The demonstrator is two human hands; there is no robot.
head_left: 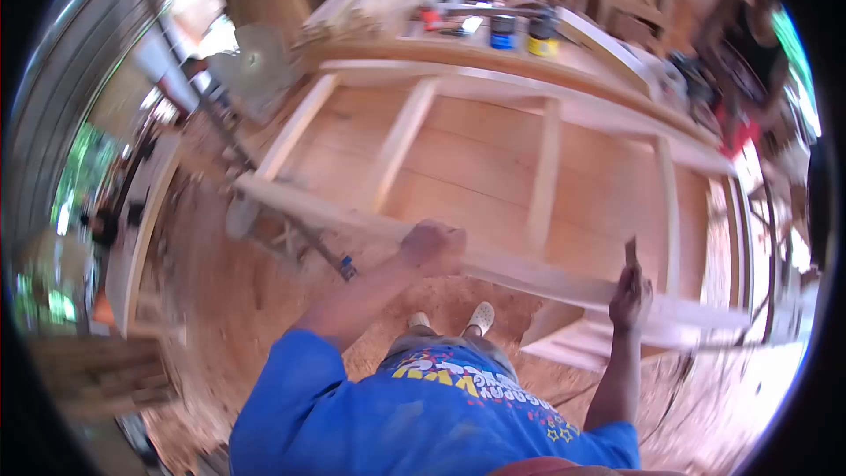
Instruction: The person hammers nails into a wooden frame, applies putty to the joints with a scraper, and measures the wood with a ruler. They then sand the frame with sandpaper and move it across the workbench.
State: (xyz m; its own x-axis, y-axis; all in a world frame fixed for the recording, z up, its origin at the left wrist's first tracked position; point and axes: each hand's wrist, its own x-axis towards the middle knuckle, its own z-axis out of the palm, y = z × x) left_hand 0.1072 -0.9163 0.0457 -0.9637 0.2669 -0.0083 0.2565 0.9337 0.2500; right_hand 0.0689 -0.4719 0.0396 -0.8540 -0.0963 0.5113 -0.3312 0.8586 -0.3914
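A large pale wooden frame with several crosspieces (pixel 544 178) and a panel behind them lies in front of me. My left hand (pixel 432 247) is closed over the frame's near rail (pixel 352 217), left of its middle. Farther right, my right hand (pixel 630 298) is closed around a short, flat, dark strip (pixel 630 251) that sticks up past the fingers; I cannot tell what kind of tool or piece it is. That hand overlaps the near rail's right part. A long bar clamp (pixel 304 231) with a blue end crosses the frame's left corner.
Blue (pixel 502 33) and yellow (pixel 542 38) cans stand behind the frame, near a stack of pale wood strips (pixel 366 9). Another person (pixel 747 48) is at the far right. Below the near rail on the right sits a pale wooden piece (pixel 573 335). A second bench (pixel 145 238) stands left.
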